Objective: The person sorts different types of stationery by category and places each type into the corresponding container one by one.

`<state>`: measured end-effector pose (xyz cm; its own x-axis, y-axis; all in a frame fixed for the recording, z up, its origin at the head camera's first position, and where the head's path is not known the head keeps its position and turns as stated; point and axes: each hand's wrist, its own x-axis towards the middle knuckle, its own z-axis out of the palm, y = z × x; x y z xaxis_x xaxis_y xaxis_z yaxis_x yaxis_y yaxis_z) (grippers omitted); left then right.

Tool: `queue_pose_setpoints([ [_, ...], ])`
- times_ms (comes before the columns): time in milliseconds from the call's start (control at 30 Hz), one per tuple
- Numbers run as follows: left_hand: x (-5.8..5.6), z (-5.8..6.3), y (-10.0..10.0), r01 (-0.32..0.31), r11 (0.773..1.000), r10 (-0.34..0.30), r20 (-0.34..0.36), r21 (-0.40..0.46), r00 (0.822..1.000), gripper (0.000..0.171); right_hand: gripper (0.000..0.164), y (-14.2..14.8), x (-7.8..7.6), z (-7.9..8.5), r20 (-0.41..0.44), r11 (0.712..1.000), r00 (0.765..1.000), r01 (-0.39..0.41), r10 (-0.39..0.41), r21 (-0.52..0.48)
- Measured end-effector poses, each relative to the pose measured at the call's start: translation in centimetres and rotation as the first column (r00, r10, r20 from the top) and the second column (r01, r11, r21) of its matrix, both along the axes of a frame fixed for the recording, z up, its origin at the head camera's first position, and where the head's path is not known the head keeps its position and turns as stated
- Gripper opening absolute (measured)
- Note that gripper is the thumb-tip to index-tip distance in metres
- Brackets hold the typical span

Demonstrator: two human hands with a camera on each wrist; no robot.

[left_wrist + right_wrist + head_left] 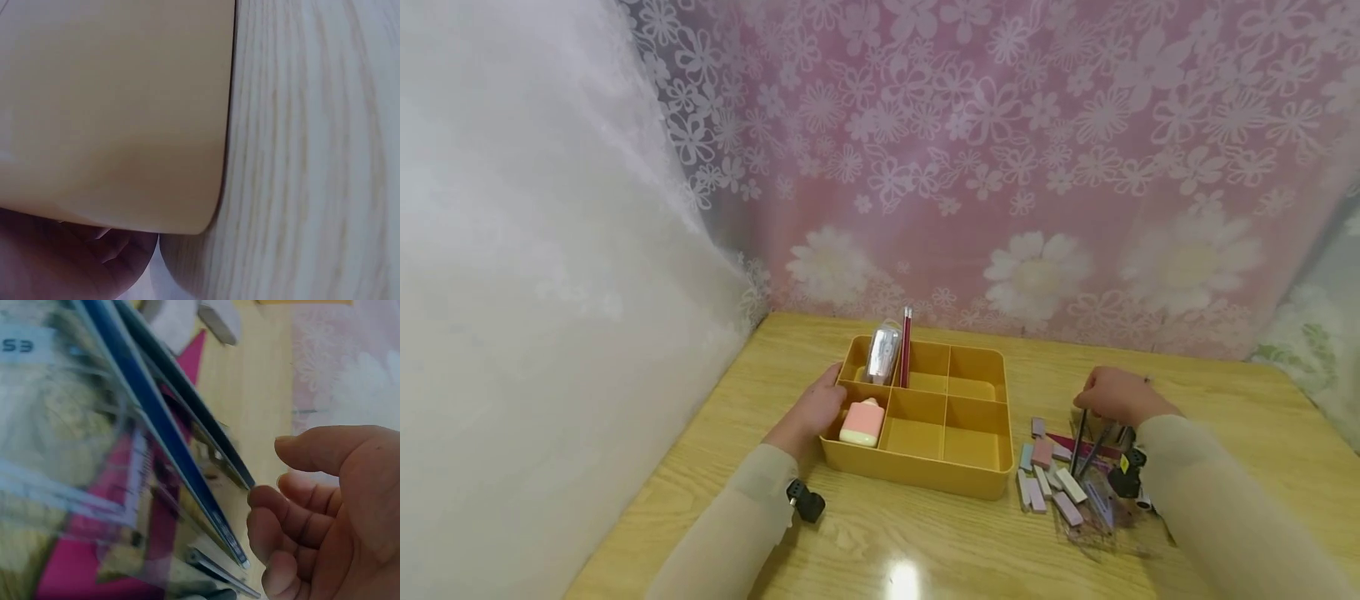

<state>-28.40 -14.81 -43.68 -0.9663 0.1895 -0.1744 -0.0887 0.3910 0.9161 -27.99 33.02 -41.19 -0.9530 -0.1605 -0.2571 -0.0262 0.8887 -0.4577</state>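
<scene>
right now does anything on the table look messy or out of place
Yes: right of the yellow organizer, small pastel blocks lie jumbled at odd angles with long dark sticks and clear plastic, some overlapping. It stands out against the organizer's tidy grid. I see nothing plainly spilled or broken.

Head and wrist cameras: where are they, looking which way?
Head: on the head, looking forward and down at the yellow box; left hand and right hand show.
Left wrist: worn there, facing the box's wall; left hand partly shows.
Right wrist: worn there, facing thin sticks; right hand shows.
Head and left wrist share the box.
</scene>
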Motion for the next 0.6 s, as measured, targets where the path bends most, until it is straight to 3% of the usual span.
queue_pose_setpoints([
  [400, -0.2, -0.2, -0.3, 0.003, 1.000, -0.003, 0.009, -0.004, 1.000, 0.058, 0.023, -1.8, -0.1, -0.8, -0.001, 0.998, 1.000, -0.007, 0.007, 0.067],
  [600, -0.3, 0.2, -0.2, -0.003, 1.000, 0.003, 0.020, -0.013, 1.000, 0.057, 0.031, -1.9, -0.4, -1.3, -0.017, 0.998, 1.000, -0.010, 0.011, 0.056],
])
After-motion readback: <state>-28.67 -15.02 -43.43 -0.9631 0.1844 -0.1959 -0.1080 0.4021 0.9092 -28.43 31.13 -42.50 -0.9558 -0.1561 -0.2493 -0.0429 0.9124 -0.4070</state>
